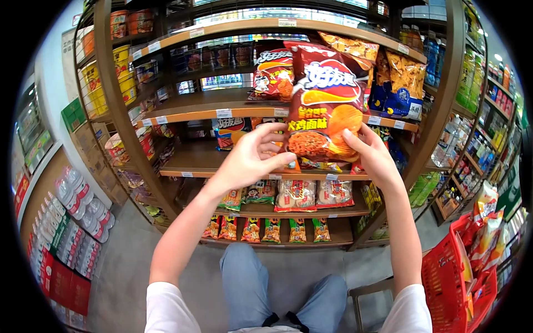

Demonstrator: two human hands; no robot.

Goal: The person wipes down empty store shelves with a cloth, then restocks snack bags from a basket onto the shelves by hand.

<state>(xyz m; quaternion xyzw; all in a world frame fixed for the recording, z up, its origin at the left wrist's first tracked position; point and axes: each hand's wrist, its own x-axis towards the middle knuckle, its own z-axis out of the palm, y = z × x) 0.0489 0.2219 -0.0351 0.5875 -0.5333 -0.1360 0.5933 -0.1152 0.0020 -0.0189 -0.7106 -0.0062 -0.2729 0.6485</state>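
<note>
A dark red bag of chips [327, 105] is held upright in front of the shelves, its printed front facing me. My right hand [375, 152] grips its lower right side, thumb on the front and the other fingers mostly hidden behind. At its lower left edge is my left hand [247, 158], fingers apart and thumb stretched toward the bag's corner. Whether those fingertips touch the bag, I cannot tell. Behind it, a similar red chip bag [272, 75] stands on the shelf, with blue-and-gold snack bags [400, 86] to the right.
Brown shelving [191, 105] spans the view, with rice cracker bags [297, 195] and several small snack packs [272, 230] lower down. A red basket [444, 277] holding snack bags stands at my right. Bottled water packs [83, 202] are stacked at left.
</note>
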